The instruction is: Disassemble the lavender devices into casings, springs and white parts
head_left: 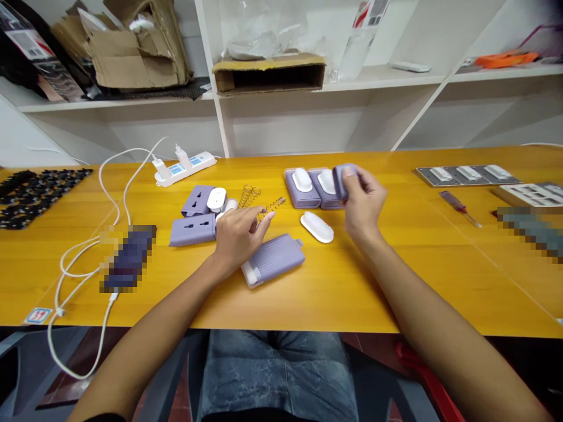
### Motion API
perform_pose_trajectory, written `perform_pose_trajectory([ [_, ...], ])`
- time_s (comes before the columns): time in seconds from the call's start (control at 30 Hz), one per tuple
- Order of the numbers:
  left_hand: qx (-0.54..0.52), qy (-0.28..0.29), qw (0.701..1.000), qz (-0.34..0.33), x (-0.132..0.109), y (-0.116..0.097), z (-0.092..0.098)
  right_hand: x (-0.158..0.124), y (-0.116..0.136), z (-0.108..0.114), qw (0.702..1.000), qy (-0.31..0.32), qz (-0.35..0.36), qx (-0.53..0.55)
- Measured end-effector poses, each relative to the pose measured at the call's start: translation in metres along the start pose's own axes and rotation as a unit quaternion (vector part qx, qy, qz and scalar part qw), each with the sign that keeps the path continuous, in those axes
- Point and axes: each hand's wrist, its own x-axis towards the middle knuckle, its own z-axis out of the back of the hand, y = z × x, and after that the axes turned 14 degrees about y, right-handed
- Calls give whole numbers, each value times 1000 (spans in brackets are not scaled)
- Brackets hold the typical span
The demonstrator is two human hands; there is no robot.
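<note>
My right hand [363, 202] is raised at the back middle of the table, its fingers closed around a small purple plastic piece [338, 181]. Just beyond it stand two purple cases with white oval caps [302, 180] on them. My left hand [240, 234] reaches over the table with thumb and forefinger apart, beside loose coil springs [248, 196]; its other fingers are partly hidden. Near it lie purple slotted housings [192, 230] and a white round-ended part [217, 200]. In front are a ribbed purple case [279, 258] and a loose white oval cap [317, 227].
At left, a charging phone [131, 258] trails white cables near a power strip [185, 169]. Black parts [39, 196] cover the far left. On the right lie a screwdriver [460, 208] and a grey fixture with white caps [467, 174]. Shelves hold cardboard boxes [270, 73].
</note>
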Motion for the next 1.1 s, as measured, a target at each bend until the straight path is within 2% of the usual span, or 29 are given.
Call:
perform_pose_trajectory([
  [0.03, -1, -2, 1000, -5, 0, -1, -1, -7, 2, -7, 999, 5, 13, -35],
  [0.13, -1, -10, 1000, -15, -1, -4, -4, -28, 8, -30, 982, 111, 40, -149],
  [0.2, 0, -12, 1000, -16, -1, -4, -5, -38, 9, -39, 955, 196, 92, -205],
  [0.3, -5, -5, 1000, -11, -1, -4, -5, -44, 5, -42, 913, 289, 148, -248],
  [0.47, -23, 0, 1000, -4, -2, -3, -5, -42, -1, -37, 869, 370, 174, -279],
  [0.7, -53, -24, 998, -28, -2, -3, -5, -38, 2, -33, 827, 409, 163, -350],
  [0.83, -103, -26, 994, -27, -5, -3, -3, -38, 7, -33, 846, 377, 192, -324],
  [0.93, -188, -13, 982, -4, -7, -3, -4, -41, 17, -35, 865, 344, 223, -290],
  [1.1, -339, -20, 941, 6, -6, -6, -13, -54, 39, -41, 869, 369, 247, -220],
])
